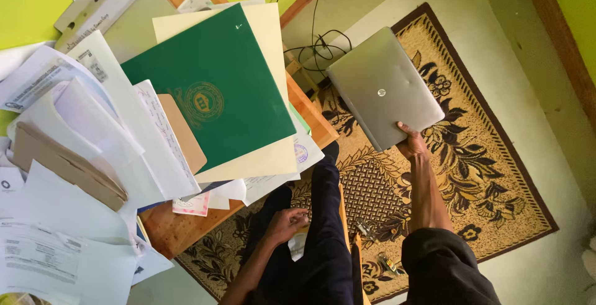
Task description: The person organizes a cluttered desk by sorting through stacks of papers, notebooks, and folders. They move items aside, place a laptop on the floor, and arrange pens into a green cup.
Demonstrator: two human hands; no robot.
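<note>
My right hand grips the near edge of a closed silver laptop and holds it out in the air over a patterned rug, to the right of the desk. My left hand rests on my dark-trousered lap with its fingers curled, touching something white that is mostly hidden. A green folder lies on cream sheets on the wooden desk, to the left of the laptop.
The desk is heaped with white papers, a tan envelope and a grey binder. Black cables lie on the floor behind the desk. A brown and gold rug covers the floor, with small metal items near my legs.
</note>
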